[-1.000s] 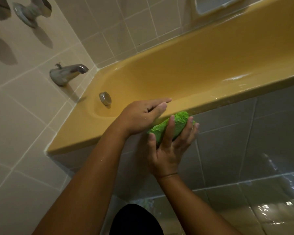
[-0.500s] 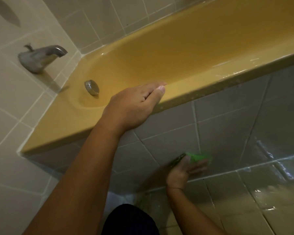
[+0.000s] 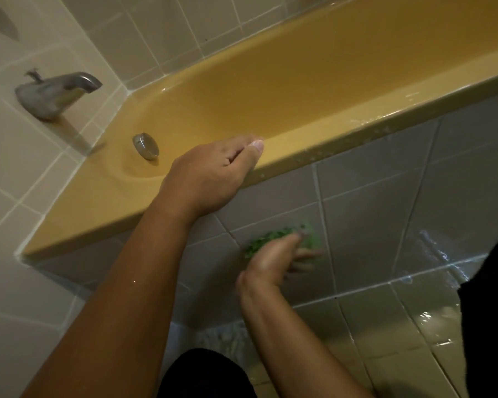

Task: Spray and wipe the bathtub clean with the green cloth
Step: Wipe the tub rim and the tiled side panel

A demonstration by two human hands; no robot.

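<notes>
A mustard-yellow bathtub (image 3: 314,81) runs from the left corner to the upper right, its front rim wet. My left hand (image 3: 213,176) rests on that rim near the drain end, fingers hooked over the edge into the tub. Below it, my right hand (image 3: 273,259) presses the green cloth (image 3: 268,238) against the grey tiled front panel (image 3: 385,211) of the tub. The hand and cloth are blurred by motion, and the hand covers most of the cloth. No spray bottle is in view.
A metal spout (image 3: 58,91) sticks out of the tiled wall at the left. A round metal overflow cap (image 3: 145,145) sits on the tub's end wall. The floor tiles (image 3: 414,326) at the lower right are wet and shiny. My dark-clothed knees fill the bottom and right edges.
My right hand carried the cloth from the tub rim down the tiled front panel to near the floor, then back up a little. My left hand stayed on the rim.
</notes>
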